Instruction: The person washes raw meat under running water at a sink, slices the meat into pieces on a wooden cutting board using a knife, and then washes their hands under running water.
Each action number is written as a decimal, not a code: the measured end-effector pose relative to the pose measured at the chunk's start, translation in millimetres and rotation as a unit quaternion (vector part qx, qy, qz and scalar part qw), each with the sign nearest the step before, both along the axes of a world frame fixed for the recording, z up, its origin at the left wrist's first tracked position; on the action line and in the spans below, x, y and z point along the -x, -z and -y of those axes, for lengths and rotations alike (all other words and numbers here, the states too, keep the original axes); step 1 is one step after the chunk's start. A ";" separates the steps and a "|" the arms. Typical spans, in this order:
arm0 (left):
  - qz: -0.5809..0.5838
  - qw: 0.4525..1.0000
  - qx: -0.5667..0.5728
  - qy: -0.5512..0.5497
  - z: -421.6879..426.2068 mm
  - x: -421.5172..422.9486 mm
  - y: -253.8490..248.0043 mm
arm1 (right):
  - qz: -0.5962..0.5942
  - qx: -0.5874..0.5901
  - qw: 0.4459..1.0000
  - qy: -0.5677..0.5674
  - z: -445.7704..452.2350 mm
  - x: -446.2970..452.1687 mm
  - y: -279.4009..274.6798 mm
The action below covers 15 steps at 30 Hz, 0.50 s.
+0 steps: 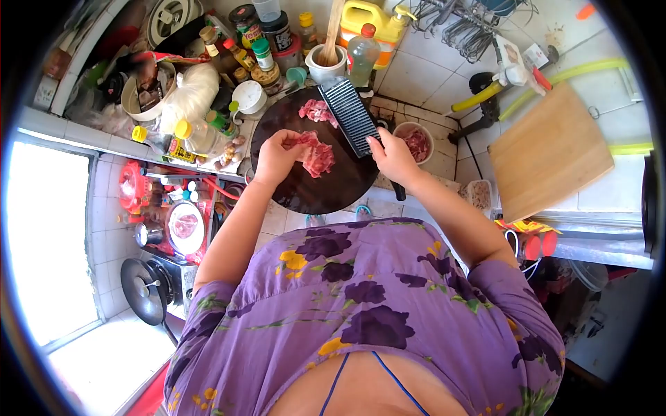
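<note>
My left hand [275, 158] pinches a piece of raw meat [317, 156] at its left edge, over the round dark chopping board [305, 194]. My right hand [398, 157] grips a cleaver [347, 114] where the blade meets the black handle. Ridged lines run across its broad, dark blade, which is tilted over the board's right side. Another portion of raw meat [316, 110] lies at the back of the board, beside the blade. To the right of my right hand stands a white bowl [431, 147] with meat in it.
Sauce bottles and jars [263, 55] crowd the counter behind the board. A white pot [326, 68] holds a wooden utensil. At right are a wooden board [551, 152] and a plastic container [479, 194]. A plate [186, 227] with meat and a wok [143, 290] are at left.
</note>
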<state>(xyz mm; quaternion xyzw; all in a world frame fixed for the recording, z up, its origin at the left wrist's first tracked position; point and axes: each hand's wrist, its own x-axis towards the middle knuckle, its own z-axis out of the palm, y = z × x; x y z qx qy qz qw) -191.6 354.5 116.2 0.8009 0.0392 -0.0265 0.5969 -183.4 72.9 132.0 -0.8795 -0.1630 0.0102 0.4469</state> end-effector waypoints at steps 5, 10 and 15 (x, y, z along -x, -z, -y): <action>0.258 0.890 -0.376 -0.007 7.7 7.4 -17.8 | -0.001 -0.010 1.000 -0.005 3.6 4.3 -2.2; 0.284 0.871 -0.400 0.005 4.9 8.0 5.8 | 0.006 0.022 0.999 -0.025 0.7 9.9 -11.0; 0.214 0.917 -0.337 0.004 -0.6 -3.7 22.0 | -0.001 0.050 0.997 -0.057 -9.4 18.0 -23.8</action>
